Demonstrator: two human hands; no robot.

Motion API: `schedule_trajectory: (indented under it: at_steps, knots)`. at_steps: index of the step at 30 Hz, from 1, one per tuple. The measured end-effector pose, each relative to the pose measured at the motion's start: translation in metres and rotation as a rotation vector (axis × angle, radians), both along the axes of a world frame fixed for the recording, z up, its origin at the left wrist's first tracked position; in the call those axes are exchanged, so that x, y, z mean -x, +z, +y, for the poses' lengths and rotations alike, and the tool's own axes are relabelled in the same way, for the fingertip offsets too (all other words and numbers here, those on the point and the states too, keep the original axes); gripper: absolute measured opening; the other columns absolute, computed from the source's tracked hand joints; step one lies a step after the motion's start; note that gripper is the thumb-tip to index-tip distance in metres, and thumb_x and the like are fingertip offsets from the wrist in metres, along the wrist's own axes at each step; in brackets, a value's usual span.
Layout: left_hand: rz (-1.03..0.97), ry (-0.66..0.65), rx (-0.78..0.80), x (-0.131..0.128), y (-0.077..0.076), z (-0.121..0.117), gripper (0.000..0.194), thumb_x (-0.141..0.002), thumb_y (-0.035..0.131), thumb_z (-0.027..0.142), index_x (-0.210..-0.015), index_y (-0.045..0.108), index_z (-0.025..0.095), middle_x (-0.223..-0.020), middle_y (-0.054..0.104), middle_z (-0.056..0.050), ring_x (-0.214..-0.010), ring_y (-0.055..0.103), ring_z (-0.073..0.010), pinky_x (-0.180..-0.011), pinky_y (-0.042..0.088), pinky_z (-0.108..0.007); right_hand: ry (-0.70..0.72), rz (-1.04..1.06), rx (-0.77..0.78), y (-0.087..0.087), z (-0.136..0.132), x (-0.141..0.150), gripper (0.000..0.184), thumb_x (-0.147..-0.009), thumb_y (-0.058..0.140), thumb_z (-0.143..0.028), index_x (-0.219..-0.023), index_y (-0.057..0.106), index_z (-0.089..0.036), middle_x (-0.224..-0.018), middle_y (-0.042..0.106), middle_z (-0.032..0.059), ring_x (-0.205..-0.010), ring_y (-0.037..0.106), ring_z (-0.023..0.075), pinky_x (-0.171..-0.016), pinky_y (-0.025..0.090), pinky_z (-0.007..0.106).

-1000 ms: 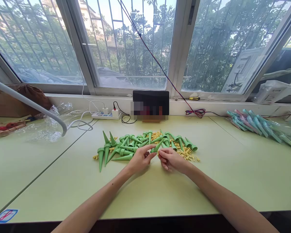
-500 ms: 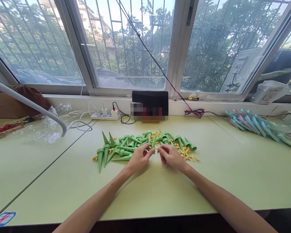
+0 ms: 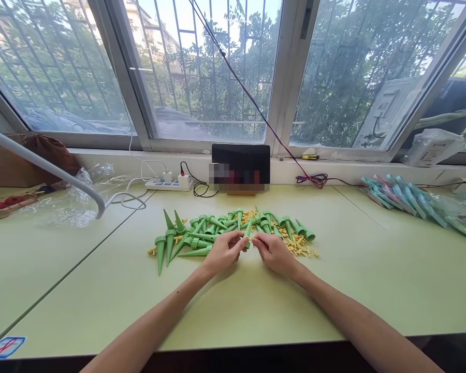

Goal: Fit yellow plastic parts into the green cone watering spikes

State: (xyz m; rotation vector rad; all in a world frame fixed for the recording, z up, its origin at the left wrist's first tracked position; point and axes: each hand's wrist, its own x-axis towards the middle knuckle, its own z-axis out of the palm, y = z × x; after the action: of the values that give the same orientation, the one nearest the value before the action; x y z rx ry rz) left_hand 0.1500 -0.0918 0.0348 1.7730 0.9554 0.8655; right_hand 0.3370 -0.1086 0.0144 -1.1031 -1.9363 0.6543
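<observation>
My left hand (image 3: pixel 226 251) is closed around a green plastic spike (image 3: pixel 249 228), its pointed end tilted up and away. Close on the right, my right hand (image 3: pixel 274 252) pinches a small yellow peg (image 3: pixel 250 239) against the side of that spike; the fingertips partly cover it. Beyond both hands lies a heap of similar green spikes (image 3: pixel 200 242) with wide ribbed caps. Small yellow pegs (image 3: pixel 301 249) are scattered among them and to the right of my right hand.
A dark-screened tablet (image 3: pixel 241 166) stands behind the heap by the window. Left of it are a power strip (image 3: pixel 169 184) with cables and crumpled clear plastic (image 3: pixel 81 197). Bagged teal and pink items (image 3: pixel 407 197) lie at the right. A white tube (image 3: pixel 46 166) crosses the left side.
My right hand has moved slightly left, bringing its fingertips up to the green spike. The spike's tip sits a little lower and further right in my left hand.
</observation>
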Motion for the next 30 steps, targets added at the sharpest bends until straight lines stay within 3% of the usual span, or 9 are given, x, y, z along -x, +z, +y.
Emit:
schedule_trajectory:
  at_steps: [4, 8, 11, 14, 17, 20, 30]
  knots:
    - [0.014, -0.023, -0.013, 0.001, -0.004, 0.002, 0.039, -0.088, 0.054, 0.051, -0.088, 0.065, 0.014, -0.059, 0.058, 0.001, -0.045, 0.05, -0.009, -0.044, 0.038, -0.019, -0.012, 0.004, -0.016, -0.001, -0.001, 0.001, 0.033, -0.099, 0.041, -0.037, -0.071, 0.05, -0.021, -0.063, 0.049, -0.001, -0.059, 0.043, 0.0149, -0.059, 0.034, 0.027]
    - [0.051, -0.051, -0.027, 0.002, -0.009, 0.003, 0.037, -0.09, 0.051, 0.049, -0.096, 0.064, 0.015, -0.063, 0.059, 0.001, -0.045, 0.047, -0.0085, -0.044, 0.038, -0.02, -0.031, 0.056, 0.049, -0.002, -0.002, 0.003, 0.037, -0.098, 0.042, -0.042, -0.068, 0.049, -0.021, -0.054, 0.046, -0.0023, -0.053, 0.043, 0.0148, -0.055, 0.033, 0.027]
    - [0.074, -0.024, -0.09, 0.003, -0.011, 0.003, 0.037, -0.09, 0.053, 0.048, -0.102, 0.063, 0.015, -0.071, 0.06, 0.0, -0.048, 0.045, -0.0081, -0.045, 0.036, -0.02, -0.013, 0.174, 0.223, -0.004, -0.001, 0.004, 0.04, -0.096, 0.045, -0.051, -0.068, 0.049, -0.022, -0.045, 0.042, -0.0048, -0.04, 0.04, 0.0124, -0.044, 0.03, 0.025]
    - [0.093, 0.004, -0.149, 0.003, -0.013, 0.002, 0.035, -0.088, 0.057, 0.046, -0.104, 0.062, 0.015, -0.066, 0.053, 0.003, -0.047, 0.037, -0.0073, -0.046, 0.031, -0.02, 0.06, 0.345, 0.443, -0.006, 0.0, 0.005, 0.044, -0.091, 0.048, -0.06, -0.067, 0.047, -0.022, -0.04, 0.037, -0.0079, -0.029, 0.037, 0.0098, -0.033, 0.024, 0.022]
    - [0.117, 0.006, -0.173, 0.002, -0.015, 0.002, 0.032, -0.089, 0.055, 0.043, -0.107, 0.061, 0.016, -0.057, 0.042, 0.007, -0.047, 0.03, -0.008, -0.046, 0.027, -0.021, 0.14, 0.51, 0.635, -0.005, 0.002, 0.006, 0.047, -0.084, 0.056, -0.063, -0.064, 0.046, -0.021, -0.041, 0.031, -0.0104, -0.027, 0.036, 0.008, -0.027, 0.018, 0.019]
    - [0.119, 0.004, -0.175, 0.002, -0.016, 0.002, 0.034, -0.092, 0.052, 0.041, -0.112, 0.059, 0.016, -0.056, 0.041, 0.007, -0.048, 0.032, -0.0087, -0.047, 0.028, -0.021, 0.18, 0.617, 0.759, -0.003, 0.001, 0.007, 0.049, -0.078, 0.062, -0.063, -0.062, 0.045, -0.02, -0.042, 0.031, -0.0112, -0.027, 0.035, 0.0061, -0.025, 0.016, 0.017]
    - [0.123, 0.004, -0.212, 0.001, -0.016, 0.002, 0.037, -0.092, 0.052, 0.042, -0.114, 0.062, 0.014, -0.062, 0.046, 0.005, -0.049, 0.032, -0.0081, -0.047, 0.028, -0.021, 0.131, 0.501, 0.507, -0.006, 0.001, 0.009, 0.045, -0.086, 0.054, -0.058, -0.064, 0.049, -0.019, -0.044, 0.034, -0.0094, -0.03, 0.039, 0.0071, -0.03, 0.023, 0.019]
